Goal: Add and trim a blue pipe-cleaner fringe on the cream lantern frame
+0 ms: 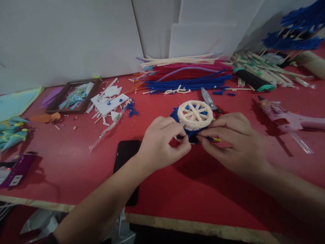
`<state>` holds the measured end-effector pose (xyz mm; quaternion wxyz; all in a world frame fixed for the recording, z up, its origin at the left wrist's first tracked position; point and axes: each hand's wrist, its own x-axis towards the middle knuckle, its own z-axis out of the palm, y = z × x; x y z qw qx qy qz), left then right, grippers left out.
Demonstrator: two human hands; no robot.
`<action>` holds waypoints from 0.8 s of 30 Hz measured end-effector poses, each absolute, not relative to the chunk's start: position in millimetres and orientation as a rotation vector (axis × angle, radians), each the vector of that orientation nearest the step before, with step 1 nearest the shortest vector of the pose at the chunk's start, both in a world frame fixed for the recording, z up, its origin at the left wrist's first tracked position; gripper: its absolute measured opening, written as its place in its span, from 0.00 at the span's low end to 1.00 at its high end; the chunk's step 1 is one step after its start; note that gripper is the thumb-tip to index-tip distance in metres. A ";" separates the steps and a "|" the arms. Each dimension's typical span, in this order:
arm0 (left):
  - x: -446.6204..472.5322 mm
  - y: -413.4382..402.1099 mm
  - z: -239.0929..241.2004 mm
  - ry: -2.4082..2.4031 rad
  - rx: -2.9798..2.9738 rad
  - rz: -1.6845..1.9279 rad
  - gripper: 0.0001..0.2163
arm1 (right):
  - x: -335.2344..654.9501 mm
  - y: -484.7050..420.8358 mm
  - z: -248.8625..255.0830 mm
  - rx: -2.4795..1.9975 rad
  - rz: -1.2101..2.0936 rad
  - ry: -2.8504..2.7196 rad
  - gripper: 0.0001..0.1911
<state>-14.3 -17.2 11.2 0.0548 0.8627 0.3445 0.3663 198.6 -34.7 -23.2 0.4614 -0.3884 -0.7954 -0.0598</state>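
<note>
A cream pipe-cleaner wheel [195, 114] with spokes sits on a blue fuzzy base [177, 118] in the middle of the red table [76, 159]. My left hand [159, 144] pinches the near edge of the blue base from the left. From the right, my right hand [233, 142] closes its fingers on the same piece, with a thin yellow-tipped stick [214, 139] under the fingers. Both hands meet just below the wheel.
A pile of blue, red and cream pipe cleaners [188, 73] lies behind. Scissors [208, 99] rest by the wheel, a pink glue gun [289, 118] at right, a black phone [127, 159] under my left forearm, white foam scraps [109, 101] and a framed tray [73, 96] at left.
</note>
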 end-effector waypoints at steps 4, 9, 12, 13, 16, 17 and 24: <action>-16.6 -15.5 9.7 1.058 2.622 1.098 0.08 | 198.3 -35.1 -24.6 -0.961 -0.153 -1.945 0.05; -17.0 -16.2 10.1 1.040 2.735 1.067 0.07 | 198.2 -35.6 -23.8 -0.971 -0.152 -1.940 0.05; -16.3 -17.3 9.1 0.982 2.823 1.091 0.07 | 197.6 -36.1 -23.7 -0.956 -0.161 -1.937 0.05; -16.4 -17.4 8.3 0.961 2.845 1.100 0.07 | 197.3 -36.2 -23.7 -0.953 -0.168 -1.936 0.06; -16.8 -17.1 6.0 0.936 2.862 1.105 0.09 | 196.5 -36.2 -23.7 -0.963 -0.176 -1.935 0.06; -16.8 -17.1 5.8 0.935 2.861 1.110 0.08 | 196.4 -36.1 -23.5 -0.967 -0.175 -1.937 0.06; -13.6 -21.8 10.9 0.999 2.791 1.202 0.05 | 198.6 -35.0 -21.1 -0.940 -0.196 -1.968 0.05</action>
